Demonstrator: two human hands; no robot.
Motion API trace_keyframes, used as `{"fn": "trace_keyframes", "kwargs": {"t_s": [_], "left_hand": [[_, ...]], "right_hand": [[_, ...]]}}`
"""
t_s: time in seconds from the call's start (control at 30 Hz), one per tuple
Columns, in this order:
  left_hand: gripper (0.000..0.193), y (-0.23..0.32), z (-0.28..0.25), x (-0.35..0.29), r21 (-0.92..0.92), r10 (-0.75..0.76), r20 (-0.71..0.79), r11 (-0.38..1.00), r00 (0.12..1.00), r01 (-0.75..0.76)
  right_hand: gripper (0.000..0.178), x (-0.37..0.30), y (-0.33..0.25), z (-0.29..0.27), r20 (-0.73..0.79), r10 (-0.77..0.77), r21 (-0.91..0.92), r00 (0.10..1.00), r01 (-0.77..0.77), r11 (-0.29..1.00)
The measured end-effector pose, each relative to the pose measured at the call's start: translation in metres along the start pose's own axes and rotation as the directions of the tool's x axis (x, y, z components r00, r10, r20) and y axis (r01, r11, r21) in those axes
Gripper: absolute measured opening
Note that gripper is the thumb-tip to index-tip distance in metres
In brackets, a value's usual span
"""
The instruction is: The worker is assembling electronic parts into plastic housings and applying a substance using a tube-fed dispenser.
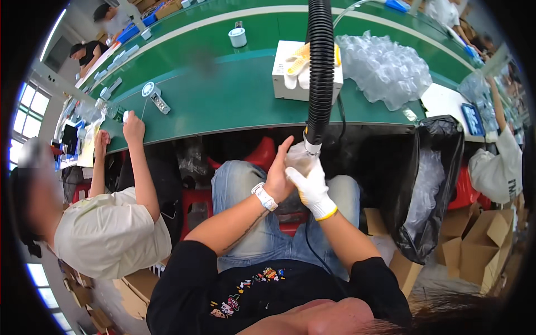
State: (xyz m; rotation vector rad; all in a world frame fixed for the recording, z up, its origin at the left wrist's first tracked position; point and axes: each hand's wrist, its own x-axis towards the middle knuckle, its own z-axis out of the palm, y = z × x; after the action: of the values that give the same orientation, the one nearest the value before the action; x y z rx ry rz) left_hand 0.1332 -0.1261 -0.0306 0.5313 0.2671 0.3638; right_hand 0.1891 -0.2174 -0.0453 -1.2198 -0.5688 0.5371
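Above my lap, just off the bench's near edge, both hands hold a translucent, plastic-looking piece [300, 158]; its exact kind is not clear. My bare left hand [277, 174], with a white watch at the wrist, grips its left side, thumb and fingers pointing upward. My right hand [312, 192], in a white knitted glove with a yellow cuff, closes round it from below and the right. Directly over the piece hangs the metal nozzle [311, 147] of a black corrugated hose [321, 78], partly hiding it.
On the green bench [223, 120] stand a pale metal box [283, 92] with a glove [297, 68] on top, a heap of clear plastic [385, 67] and small white-and-grey devices [158, 100]. A black bag [405, 218] hangs at right near cardboard boxes [480, 245]. A co-worker [111, 229] sits left.
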Motion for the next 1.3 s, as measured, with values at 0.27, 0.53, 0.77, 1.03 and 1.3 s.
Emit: {"fn": "trace_keyframes", "kwargs": {"t_s": [0.27, 0.53, 0.77, 1.03, 1.3], "left_hand": [[0.046, 0.006, -0.019, -0.002, 0.781, -0.053, 0.242, 0.604, 0.969, -0.162], [0.019, -0.025, 0.006, -0.014, 0.706, 0.133, 0.328, 0.624, 0.935, -0.336], [0.025, -0.001, -0.024, -0.003, 0.889, -0.076, 0.285, 0.393, 0.956, -0.234], [0.032, -0.003, -0.018, 0.003, 0.35, -0.113, -0.078, 0.927, 0.991, 0.133], [0.018, 0.005, -0.02, -0.019, 0.204, -0.215, 0.045, 0.958, 0.976, 0.202]], "right_hand": [[0.05, -0.017, -0.03, -0.046, 0.204, 0.392, -0.198, 0.897, -0.355, 0.914], [0.038, -0.048, -0.008, -0.065, 0.119, 0.336, -0.376, 0.935, -0.271, 0.886], [0.029, -0.038, -0.055, -0.076, 0.329, 0.523, -0.421, 0.786, -0.374, 0.827], [0.025, -0.044, -0.091, -0.098, 0.395, 0.568, -0.262, 0.722, -0.503, 0.823], [0.075, -0.023, -0.11, -0.248, -0.419, 0.445, 0.776, 0.791, 0.057, 0.629]]}}
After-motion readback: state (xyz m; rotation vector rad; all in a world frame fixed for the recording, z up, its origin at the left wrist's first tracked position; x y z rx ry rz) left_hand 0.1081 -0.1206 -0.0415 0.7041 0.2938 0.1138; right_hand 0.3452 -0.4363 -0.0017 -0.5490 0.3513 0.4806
